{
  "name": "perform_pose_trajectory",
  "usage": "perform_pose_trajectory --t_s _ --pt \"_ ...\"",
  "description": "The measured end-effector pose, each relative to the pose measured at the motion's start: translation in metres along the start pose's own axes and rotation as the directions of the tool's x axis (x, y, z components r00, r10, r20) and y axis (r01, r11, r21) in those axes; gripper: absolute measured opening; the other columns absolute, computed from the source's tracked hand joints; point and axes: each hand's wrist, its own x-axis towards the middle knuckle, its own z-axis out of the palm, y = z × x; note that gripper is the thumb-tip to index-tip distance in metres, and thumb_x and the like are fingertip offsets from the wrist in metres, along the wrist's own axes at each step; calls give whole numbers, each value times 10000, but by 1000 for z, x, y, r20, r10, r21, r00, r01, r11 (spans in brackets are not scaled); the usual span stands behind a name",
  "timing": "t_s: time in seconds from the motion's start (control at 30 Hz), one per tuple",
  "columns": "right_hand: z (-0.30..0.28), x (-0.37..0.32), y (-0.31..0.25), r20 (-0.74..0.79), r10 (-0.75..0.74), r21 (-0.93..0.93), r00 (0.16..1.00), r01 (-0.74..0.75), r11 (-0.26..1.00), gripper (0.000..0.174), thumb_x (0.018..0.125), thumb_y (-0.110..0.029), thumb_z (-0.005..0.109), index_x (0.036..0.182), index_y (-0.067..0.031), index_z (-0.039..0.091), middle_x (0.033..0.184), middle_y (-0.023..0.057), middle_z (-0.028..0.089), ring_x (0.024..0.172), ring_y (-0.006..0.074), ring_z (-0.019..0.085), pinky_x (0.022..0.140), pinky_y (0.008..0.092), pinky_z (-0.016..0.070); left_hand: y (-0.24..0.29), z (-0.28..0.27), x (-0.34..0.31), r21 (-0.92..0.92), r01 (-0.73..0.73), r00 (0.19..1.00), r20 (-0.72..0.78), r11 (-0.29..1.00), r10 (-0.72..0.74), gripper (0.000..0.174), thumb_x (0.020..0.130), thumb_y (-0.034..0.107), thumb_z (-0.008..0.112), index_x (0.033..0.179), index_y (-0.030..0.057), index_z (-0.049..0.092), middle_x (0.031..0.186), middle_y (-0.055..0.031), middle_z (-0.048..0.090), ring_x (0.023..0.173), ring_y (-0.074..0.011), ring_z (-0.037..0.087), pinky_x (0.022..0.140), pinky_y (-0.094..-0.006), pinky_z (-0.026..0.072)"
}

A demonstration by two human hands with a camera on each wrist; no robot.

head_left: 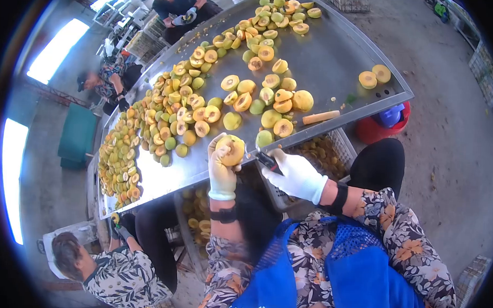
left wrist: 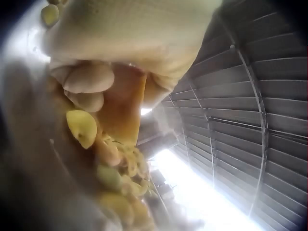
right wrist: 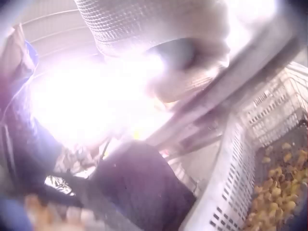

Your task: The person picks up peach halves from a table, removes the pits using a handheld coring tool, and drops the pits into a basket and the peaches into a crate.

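Note:
My white-gloved left hand (head_left: 222, 172) grips a yellow peach (head_left: 231, 149) at the near edge of the metal table, fingers curled around its side. In the left wrist view, the same peach (left wrist: 124, 108) shows orange between the gloved fingers (left wrist: 89, 78). Just to the right, my gloved right hand (head_left: 299, 176) holds a small tool with a black and red handle (head_left: 269, 162), its tip pointing toward the peach. Glare washes out much of the right wrist view, where the glove (right wrist: 159, 26) curls around a dark handle (right wrist: 178, 52).
Many halved peaches (head_left: 197, 100) cover the metal table (head_left: 337, 54), which has a raised rim. A light brown stick (head_left: 320, 117) lies by that rim. Below stand a plastic crate (right wrist: 231, 178) of small brown pieces and a red bucket (head_left: 371, 130). Several people work around the table.

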Motion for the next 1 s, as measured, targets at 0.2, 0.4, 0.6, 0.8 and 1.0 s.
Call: perform_pose_trajectory --t_s 0.2,0.4,0.6,0.8,1.0 --pt "2 12 -10 -134 -54 -61 989 46 997 293 897 -317 604 991 -39 593 757 173 646 721 377 643 643 444 512 -19 27 -41 27 -238 968 87 971 235 351 903 149 480 1221 5 510 1090 -94 582 943 -154 577 790 -272 503" --pt "5 6 0 -124 -2 -201 992 -23 979 343 875 -345 645 1025 -44 582 722 176 647 691 386 641 613 456 508 -35 47 -58 31 -256 966 56 966 254 251 993 229 484 1139 30 531 931 -46 564 797 -115 541 737 -248 464" --pt "-12 10 6 61 237 150 970 -244 958 313 831 -244 674 991 17 611 824 200 678 776 374 665 699 412 527 -42 71 -70 126 -349 932 -54 929 358 208 1003 134 481 1163 13 536 988 -62 622 838 -97 587 702 -226 483" --pt "-2 -17 8 49 14 -30 999 -12 999 318 802 -288 667 939 -10 597 792 223 654 781 418 641 695 460 517 -56 64 -48 -24 -288 948 -147 957 282 238 1013 180 474 1151 7 560 1036 -77 612 931 -144 593 809 -281 498" --pt "-2 -37 8 28 120 -191 992 -113 975 309 871 -309 611 955 -14 572 767 195 662 736 394 660 656 460 525 -54 42 -39 314 -442 888 17 840 460 419 1055 307 316 1184 -40 511 1099 -182 621 1009 -252 626 893 -331 516"
